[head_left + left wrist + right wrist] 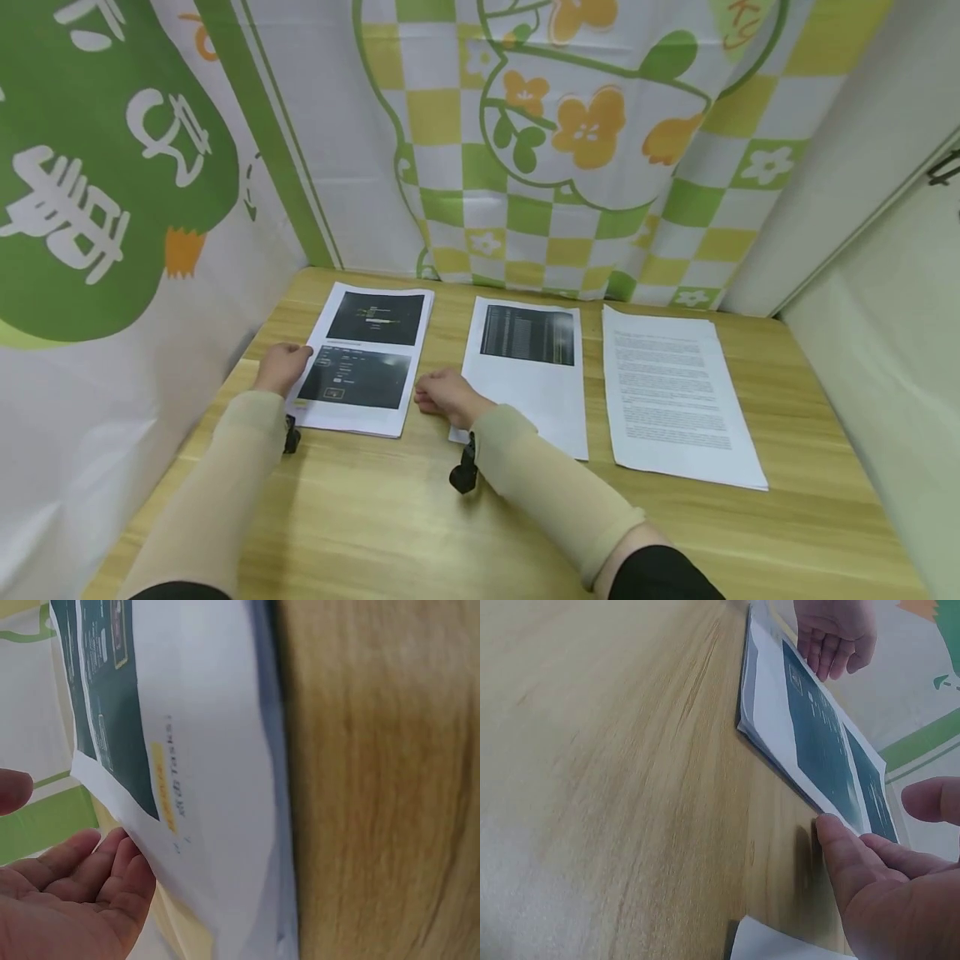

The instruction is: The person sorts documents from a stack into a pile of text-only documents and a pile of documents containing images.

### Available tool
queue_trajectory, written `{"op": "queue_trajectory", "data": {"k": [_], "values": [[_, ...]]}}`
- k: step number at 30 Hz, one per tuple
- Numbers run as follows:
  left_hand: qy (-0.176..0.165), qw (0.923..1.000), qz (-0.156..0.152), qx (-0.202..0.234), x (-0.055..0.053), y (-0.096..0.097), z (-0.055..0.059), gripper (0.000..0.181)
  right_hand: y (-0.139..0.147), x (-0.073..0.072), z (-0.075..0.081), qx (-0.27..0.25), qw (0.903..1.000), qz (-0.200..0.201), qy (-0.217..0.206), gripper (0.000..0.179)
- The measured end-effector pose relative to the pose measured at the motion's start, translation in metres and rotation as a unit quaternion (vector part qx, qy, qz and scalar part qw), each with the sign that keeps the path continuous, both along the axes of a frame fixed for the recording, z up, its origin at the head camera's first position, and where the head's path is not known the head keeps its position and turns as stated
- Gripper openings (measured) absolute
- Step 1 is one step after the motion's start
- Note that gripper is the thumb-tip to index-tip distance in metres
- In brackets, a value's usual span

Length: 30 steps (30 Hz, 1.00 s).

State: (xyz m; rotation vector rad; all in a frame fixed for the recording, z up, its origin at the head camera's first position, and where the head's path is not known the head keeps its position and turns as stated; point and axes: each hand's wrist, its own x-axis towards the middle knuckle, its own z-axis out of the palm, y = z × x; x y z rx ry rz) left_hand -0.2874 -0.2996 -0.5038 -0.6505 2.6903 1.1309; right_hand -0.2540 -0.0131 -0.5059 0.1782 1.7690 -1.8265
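flanking rectangular paper stack (365, 377) | left fingers (124, 889), right fingers (843, 859) relaxed, parted | wood-grain table (375, 525)

"Where did the head view look from?"
"High over the near side of the counter (360, 517), facing forward and down, far enough back to include both far corners and the printed cloth (487, 208) behind."
"And the wrist views?"
"Close and low, both rolled sideways. The left one looked rightward from the counter's left edge; the right one looked back toward that edge."
"What did they share?"
"All three showed the left paper stack (363, 421). The right wrist view also caught the left hand (836, 634) beyond it."
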Motion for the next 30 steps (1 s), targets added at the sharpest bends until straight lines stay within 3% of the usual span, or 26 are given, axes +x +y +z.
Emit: {"op": "queue_trajectory", "data": {"k": [6, 12, 15, 20, 30], "values": [[-0.002, 1.0, -0.004, 0.003, -0.001, 0.001, 0.004, 0.062, -0.002, -0.002, 0.004, -0.03, 0.9994, 0.004, -0.018, 0.03], [0.011, 0.998, -0.055, -0.029, 0.002, 0.001, 0.008, 0.062, -0.004, 0.001, 0.007, -0.045, 0.9985, 0.001, -0.03, 0.033], [-0.001, 0.9968, -0.071, -0.038, 0.005, 0.004, 0.012, 0.065, -0.006, 0.002, 0.009, -0.052, 0.998, -0.001, -0.035, 0.032], [-0.034, 0.9961, -0.065, -0.049, 0.01, 0.01, 0.017, 0.068, -0.009, 0.005, 0.012, -0.058, 0.9976, -0.003, -0.038, 0.032], [-0.039, 0.9925, -0.085, -0.079, 0.014, 0.023, 0.023, 0.068, -0.009, 0.007, 0.015, -0.052, 0.9978, -0.003, -0.042, 0.048]]}}
